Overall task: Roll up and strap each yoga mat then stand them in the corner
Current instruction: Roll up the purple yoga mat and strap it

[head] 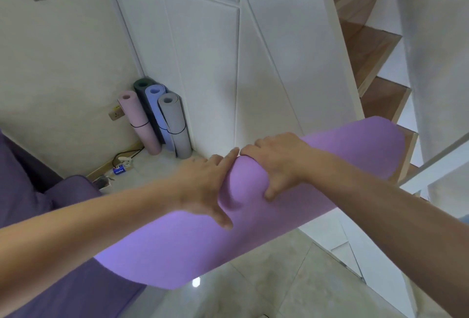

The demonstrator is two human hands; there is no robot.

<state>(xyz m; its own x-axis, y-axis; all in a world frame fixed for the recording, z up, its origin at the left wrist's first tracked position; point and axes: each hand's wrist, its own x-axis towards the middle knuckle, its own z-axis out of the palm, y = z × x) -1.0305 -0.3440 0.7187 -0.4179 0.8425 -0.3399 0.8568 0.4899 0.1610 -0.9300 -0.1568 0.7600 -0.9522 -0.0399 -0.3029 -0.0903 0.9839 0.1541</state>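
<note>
Foam dents under our grip: left hand spread, thumb splayed, right hand curled over the purple yoga mat mid-roll, aloft right of the standing mats. Light, springy, we judge; no strap shows, so it may uncoil.

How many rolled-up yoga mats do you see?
5. Four stand in the corner: pink mat, dark green mat, blue mat, grey mat. The purple mat is held in front. Others may hide behind.

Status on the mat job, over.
Left hand and right hand both grip purple mat, rolled, held in the air, no strap visible. Four rolled mats standing in corner. Power strip lies beside them.
</note>
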